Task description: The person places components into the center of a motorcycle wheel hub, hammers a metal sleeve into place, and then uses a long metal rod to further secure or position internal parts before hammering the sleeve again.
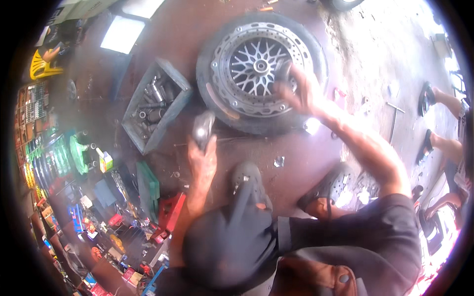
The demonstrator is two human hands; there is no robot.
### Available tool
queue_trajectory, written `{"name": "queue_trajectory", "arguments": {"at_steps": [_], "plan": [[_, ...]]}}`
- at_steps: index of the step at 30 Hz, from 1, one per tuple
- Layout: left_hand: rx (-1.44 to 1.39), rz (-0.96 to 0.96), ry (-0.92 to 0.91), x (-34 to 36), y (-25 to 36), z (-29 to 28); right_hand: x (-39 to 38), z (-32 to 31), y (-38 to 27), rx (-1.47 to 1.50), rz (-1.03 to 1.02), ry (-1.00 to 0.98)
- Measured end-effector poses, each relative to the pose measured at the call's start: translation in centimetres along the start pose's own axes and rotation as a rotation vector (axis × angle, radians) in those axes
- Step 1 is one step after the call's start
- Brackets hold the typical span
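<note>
Wheel (261,66), upper centre of frame, looks heavy and stiff, best held by the tyre (206,71); fingers of your left hand (202,162) wrap a shiny part (202,130), right hand (301,91) too blurred to tell.

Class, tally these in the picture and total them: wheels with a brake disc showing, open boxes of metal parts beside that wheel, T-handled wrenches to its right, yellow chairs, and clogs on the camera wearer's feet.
Wheel: 1
Open box: 1
T-handled wrench: 1
Yellow chair: 1
Clogs (left, right): 2
Total: 6
</note>
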State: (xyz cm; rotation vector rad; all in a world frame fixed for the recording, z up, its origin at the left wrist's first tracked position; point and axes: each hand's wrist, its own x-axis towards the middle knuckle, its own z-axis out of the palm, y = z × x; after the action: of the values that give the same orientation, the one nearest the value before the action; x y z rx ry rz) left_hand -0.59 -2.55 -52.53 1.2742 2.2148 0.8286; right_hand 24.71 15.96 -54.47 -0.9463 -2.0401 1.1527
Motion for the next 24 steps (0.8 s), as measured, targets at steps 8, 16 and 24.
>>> {"name": "queue_trajectory", "arguments": {"at_steps": [8, 16, 24], "plan": [[0.474, -0.116, 0.126, -9.4, -11.3, -0.9, -19.0, 5.1, 6.0, -0.261, -0.211, -0.804], [0.491, -0.315, -0.091, -11.4, -12.4, -0.7, -21.0, 4.4, 5.5, -0.274, -0.064, -0.857], [-0.142, -0.209, 0.119, -12.3, -7.1, -0.8, -19.6, -6.5, 6.8, -0.585, 0.575, -0.277]]}}
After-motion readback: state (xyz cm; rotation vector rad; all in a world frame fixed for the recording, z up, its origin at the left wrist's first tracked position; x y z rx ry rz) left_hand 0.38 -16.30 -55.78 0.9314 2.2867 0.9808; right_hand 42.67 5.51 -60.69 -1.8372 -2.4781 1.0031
